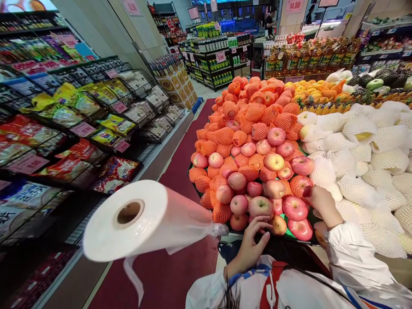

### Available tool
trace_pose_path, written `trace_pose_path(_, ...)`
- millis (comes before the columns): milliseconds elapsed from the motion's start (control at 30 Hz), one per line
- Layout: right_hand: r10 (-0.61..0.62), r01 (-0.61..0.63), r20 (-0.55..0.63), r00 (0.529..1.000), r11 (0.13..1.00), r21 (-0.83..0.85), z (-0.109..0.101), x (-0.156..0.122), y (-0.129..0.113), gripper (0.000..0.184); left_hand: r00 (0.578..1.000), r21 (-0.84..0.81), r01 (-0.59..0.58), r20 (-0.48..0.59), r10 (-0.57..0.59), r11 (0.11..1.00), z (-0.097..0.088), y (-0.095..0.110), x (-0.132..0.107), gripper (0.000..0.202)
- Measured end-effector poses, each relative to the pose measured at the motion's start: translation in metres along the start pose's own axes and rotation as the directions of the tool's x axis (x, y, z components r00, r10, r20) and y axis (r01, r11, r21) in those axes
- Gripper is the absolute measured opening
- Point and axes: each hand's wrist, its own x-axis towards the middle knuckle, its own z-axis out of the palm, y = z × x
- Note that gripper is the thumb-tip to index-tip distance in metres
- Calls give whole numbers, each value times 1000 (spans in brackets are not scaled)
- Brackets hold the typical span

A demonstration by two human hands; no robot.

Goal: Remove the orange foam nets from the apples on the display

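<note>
Apples, some bare and some in orange foam nets, are heaped in front of me. At the near right side of the heap, my right hand (323,206) has its fingers curled against an apple in an orange foam net (299,184); part of its fingertips is hidden. My left hand (252,244) hovers at the near edge, fingers bent and apart with nothing in them, close by a large greenish-red apple (260,207). Two red apples (295,208) lie between the hands, above a strip of green net (289,232).
A big roll of clear plastic bags (183,219) stands out at the left, its loose end hanging. White-netted fruit (363,163) fills the right side. Shelves of packaged food (80,111) line the left, beyond a dark red floor strip (180,167). Bottles (309,56) stand behind the fruit.
</note>
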Motion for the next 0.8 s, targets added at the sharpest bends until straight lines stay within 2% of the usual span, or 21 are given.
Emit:
trace_pose_path(67, 45, -45, -43, 998, 999, 8, 0, 3, -5, 35, 1000, -1, -6, -15, 6, 1000, -2, 2, 0, 34)
trace_pose_path(167, 21, -19, -71, 997, 1000, 22, 3, 1, -13, 48, 999, 30, -22, -41, 23, 999, -6, 3, -1, 31)
trace_pose_path(333, -72, 74, -105, 992, 997, 12, 7, -11, -18, 40, 994, 77, -63, -81, 69, 995, -6, 2, -1, 26)
trace_pose_path(467, -142, 143, -148, 979, 990, -3, 2, -16, -14, 59, 968, 166, -166, -159, 193, 972, -3, 5, 4, 22)
trace_pose_path(567, -213, 203, -140, 967, 976, -82, -2, -7, -8, 59, 950, 219, -224, -169, 263, 950, 1, 7, 9, 22)
trace_pose_path(800, -353, 325, -132, 926, 926, -194, -2, 12, 7, 74, 943, 196, -279, -131, 307, 940, 17, 8, 18, 20)
